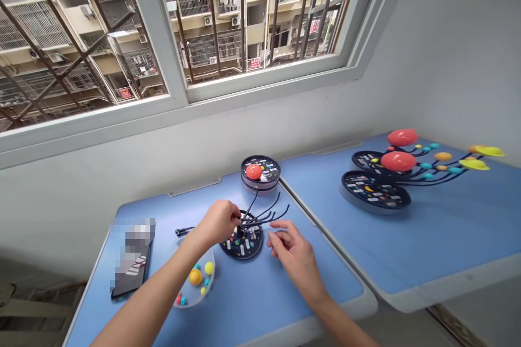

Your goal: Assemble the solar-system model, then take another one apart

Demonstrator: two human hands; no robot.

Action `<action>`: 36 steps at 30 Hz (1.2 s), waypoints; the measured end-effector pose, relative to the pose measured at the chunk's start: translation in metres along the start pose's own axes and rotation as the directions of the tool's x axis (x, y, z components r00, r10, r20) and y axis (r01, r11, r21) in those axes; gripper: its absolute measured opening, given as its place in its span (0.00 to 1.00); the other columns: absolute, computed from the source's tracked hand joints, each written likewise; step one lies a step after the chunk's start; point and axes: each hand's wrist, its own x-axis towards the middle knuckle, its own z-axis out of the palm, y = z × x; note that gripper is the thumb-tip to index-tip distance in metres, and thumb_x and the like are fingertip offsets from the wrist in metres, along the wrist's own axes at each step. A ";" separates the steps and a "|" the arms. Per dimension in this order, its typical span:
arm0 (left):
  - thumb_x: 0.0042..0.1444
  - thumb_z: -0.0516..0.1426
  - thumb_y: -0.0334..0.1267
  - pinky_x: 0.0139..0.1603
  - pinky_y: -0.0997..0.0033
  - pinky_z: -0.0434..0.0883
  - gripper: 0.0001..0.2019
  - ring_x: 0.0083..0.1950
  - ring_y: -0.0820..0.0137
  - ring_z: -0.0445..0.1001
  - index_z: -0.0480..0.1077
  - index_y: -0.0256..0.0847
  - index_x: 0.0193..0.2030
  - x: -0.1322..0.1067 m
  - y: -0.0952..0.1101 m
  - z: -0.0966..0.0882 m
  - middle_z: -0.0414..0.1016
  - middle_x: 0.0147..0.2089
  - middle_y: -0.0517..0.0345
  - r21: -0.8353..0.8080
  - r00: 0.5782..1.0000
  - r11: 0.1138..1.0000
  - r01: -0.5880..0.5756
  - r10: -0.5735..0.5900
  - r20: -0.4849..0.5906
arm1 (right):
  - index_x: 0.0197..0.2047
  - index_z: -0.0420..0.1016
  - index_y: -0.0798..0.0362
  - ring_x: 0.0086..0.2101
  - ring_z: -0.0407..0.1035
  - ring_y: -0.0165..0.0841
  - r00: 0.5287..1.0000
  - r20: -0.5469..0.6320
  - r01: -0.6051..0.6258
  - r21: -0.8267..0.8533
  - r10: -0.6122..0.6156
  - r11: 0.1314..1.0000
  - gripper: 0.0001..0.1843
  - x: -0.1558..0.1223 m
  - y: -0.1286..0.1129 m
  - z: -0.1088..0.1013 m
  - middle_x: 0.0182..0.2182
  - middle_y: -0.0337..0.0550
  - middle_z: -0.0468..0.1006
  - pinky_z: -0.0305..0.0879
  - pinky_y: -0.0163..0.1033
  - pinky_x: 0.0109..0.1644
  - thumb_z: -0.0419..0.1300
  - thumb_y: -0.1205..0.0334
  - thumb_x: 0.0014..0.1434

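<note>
My left hand (222, 221) is closed, with its fingertips pressed together at the hub of a planet model. Whatever they pinch is hidden by the fingers. Several thin black curved rods (266, 220) fan out from that hub toward the right. Beneath it lies the round black base (243, 249), printed with small labels. My right hand (293, 257) hovers just right of the base, near the rod tips, fingers bent and apart with nothing visible in them. Partly behind my left forearm is a clear bowl (212, 276) of coloured balls, including an orange ball (195, 276).
More black rods (184, 231) lie left of the base. A phone (136, 263), partly pixelated, rests at the table's left. Behind stands a stacked round base (266, 176) with a red ball (254, 172). Assembled planet models (376, 195) occupy the right table, beyond a seam.
</note>
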 end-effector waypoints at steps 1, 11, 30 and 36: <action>0.46 0.54 0.26 0.28 0.76 0.61 0.10 0.27 0.72 0.68 0.77 0.37 0.31 0.002 -0.001 -0.001 0.74 0.28 0.56 0.003 1.000 1.000 -0.009 0.009 0.011 | 0.37 0.65 0.50 0.19 0.66 0.31 1.000 0.003 -0.007 0.006 0.007 1.000 0.11 0.000 0.000 0.000 0.19 0.35 0.72 0.62 0.34 0.23 0.54 0.53 0.54; 0.49 0.52 0.28 0.31 0.76 0.62 0.11 0.30 0.71 0.68 0.76 0.37 0.33 -0.002 -0.001 0.003 0.74 0.32 0.53 0.012 0.998 0.999 -0.053 0.053 -0.014 | 0.31 0.62 0.50 0.20 0.67 0.32 1.000 -0.008 -0.028 0.061 0.029 0.998 0.08 0.017 0.003 -0.006 0.20 0.37 0.74 0.63 0.36 0.24 0.55 0.55 0.51; 0.47 0.55 0.27 0.30 0.77 0.63 0.09 0.28 0.72 0.68 0.76 0.37 0.30 0.000 -0.004 0.043 0.74 0.25 0.60 -0.181 0.997 0.982 0.049 -0.058 -0.045 | 0.26 0.68 0.50 0.20 0.64 0.31 0.983 0.179 0.043 -0.089 -0.027 0.995 0.06 0.000 0.010 -0.002 0.19 0.35 0.69 0.61 0.34 0.24 0.54 0.58 0.51; 0.50 0.55 0.34 0.36 0.75 0.66 0.15 0.33 0.71 0.71 0.74 0.38 0.44 -0.015 -0.050 -0.001 0.77 0.34 0.57 -0.164 0.964 0.965 0.204 -0.227 -0.141 | 0.26 0.68 0.50 0.19 0.63 0.31 0.981 0.187 0.094 -0.207 -0.055 0.974 0.10 -0.003 0.018 -0.006 0.19 0.36 0.69 0.61 0.34 0.23 0.53 0.53 0.52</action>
